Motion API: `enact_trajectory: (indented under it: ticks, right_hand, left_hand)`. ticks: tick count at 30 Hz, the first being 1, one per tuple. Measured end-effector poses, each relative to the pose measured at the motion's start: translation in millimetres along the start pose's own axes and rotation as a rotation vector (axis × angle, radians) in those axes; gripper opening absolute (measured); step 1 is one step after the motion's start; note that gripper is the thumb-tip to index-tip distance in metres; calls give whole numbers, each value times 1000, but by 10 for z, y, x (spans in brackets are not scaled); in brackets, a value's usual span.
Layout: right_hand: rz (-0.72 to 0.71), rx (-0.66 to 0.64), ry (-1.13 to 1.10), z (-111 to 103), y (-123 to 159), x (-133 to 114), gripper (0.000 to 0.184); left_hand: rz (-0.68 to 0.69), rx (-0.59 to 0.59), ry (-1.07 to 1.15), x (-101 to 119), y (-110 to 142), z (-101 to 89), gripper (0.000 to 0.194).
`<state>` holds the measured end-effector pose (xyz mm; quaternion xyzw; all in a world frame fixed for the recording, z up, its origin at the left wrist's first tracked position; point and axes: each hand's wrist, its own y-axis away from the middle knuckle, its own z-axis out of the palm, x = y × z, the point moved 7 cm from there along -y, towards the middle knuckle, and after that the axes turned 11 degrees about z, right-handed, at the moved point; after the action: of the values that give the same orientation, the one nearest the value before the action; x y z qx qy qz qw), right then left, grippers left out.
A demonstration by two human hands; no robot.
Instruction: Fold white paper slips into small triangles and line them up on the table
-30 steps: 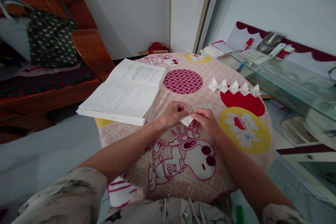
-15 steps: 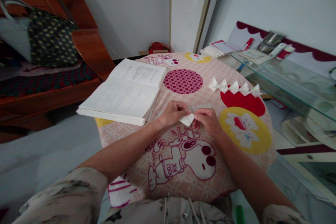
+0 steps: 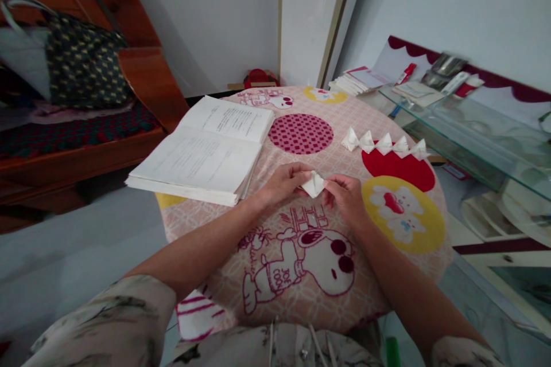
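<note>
A small folded white paper (image 3: 314, 184), roughly diamond-shaped, is held between my two hands above the patterned tablecloth (image 3: 301, 264). My left hand (image 3: 286, 182) pinches its left corner, fingers closed. On the opposite corner, the thumb and fingertips of my right hand (image 3: 345, 194) are closed too. Several folded paper pieces (image 3: 385, 144) with pointed tops stand in a row at the right of the table, apart from my hands. To the left lies an open book (image 3: 206, 146) with printed pages.
A glass shelf (image 3: 482, 126) adjoins the table's right side, with a red-capped tube (image 3: 406, 73) and metal containers on it. A stack of papers (image 3: 355, 80) sits at the back right. On the left is a wooden bench (image 3: 146, 86) bearing a dark patterned bag (image 3: 84, 63).
The folded paper has turned and shifted slightly right, now showing a fuller diamond face with a crease. My fingers have moved to its side corners. The row of paper pieces is unchanged.
</note>
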<state>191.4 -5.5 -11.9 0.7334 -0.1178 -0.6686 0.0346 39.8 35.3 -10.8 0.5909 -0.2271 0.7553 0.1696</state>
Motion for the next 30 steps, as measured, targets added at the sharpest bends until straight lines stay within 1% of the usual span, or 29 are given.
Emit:
enact_trajectory:
  ticks: [3, 5, 8, 9, 12, 14, 17, 20, 24, 27, 30]
  right_hand:
    - [-17, 41, -19, -28, -10, 7, 23]
    - [-30, 26, -20, -13, -13, 4, 23]
    - [-32, -9, -49, 21, -16, -2, 17]
    - [-34, -18, -64, 29, -16, -9, 18]
    - [-54, -32, -92, 43, -8, -47, 31]
    - [-62, -38, -84, 49, 2, -72, 27]
    - [-60, -40, -88, 45, 16, -95, 19]
    - [-62, -52, -131, 37, 18, -106, 19]
    - [-43, -85, -179, 31, -4, -89, 23]
    - [-37, -84, -180, 18, -19, -81, 25]
    - [-36, -78, -153, 10, -30, -67, 25]
  left_hand:
    - [25, 47, 40, 8, -1, -15, 43]
    - [40, 69, 54, 8, 0, -24, 40]
    - [51, 93, 50, 9, -1, -40, 34]
    - [50, 96, 42, 11, -1, -43, 31]
    - [41, 94, 19, 11, -3, -46, 21]
    - [13, 78, 31, -11, -3, -40, 15]
    - [-53, 63, 96, -69, -1, -41, 12]
    - [-97, 70, 181, -97, 3, -60, 15]
    - [-104, 50, 245, -70, 9, -59, 30]
    - [-88, 32, 220, -58, 8, -48, 37]
    - [-73, 54, 149, -73, 5, -62, 37]
